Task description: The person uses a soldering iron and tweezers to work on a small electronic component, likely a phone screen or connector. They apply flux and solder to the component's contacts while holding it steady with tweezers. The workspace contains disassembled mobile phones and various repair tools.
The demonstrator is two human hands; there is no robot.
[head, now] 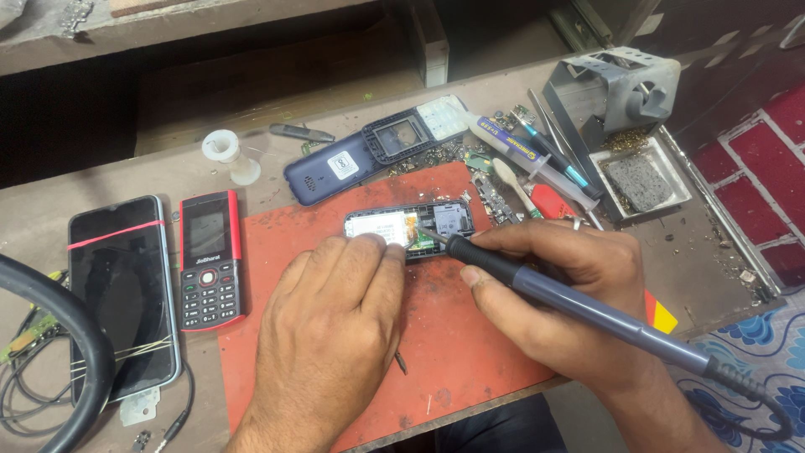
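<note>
An opened small phone body (pixel 440 220), with its board and a white part showing, lies on a red work mat (pixel 293 252). My left hand (pixel 331 319) rests on the mat, fingertips pressed on the phone's near left edge. My right hand (pixel 553 285) grips a grey soldering iron (pixel 587 315) like a pen. Its tip (pixel 428 232) touches the board near the middle of the phone. The iron's dark cable (pixel 755 394) runs off to the lower right.
A red and black keypad phone (pixel 208 260) and a black smartphone with a red band (pixel 122 294) lie left of the mat. A blue phone back cover (pixel 369 155), syringes and tools (pixel 537 159), a solder stand with sponge tray (pixel 637 176) and a white spool (pixel 226 151) sit behind.
</note>
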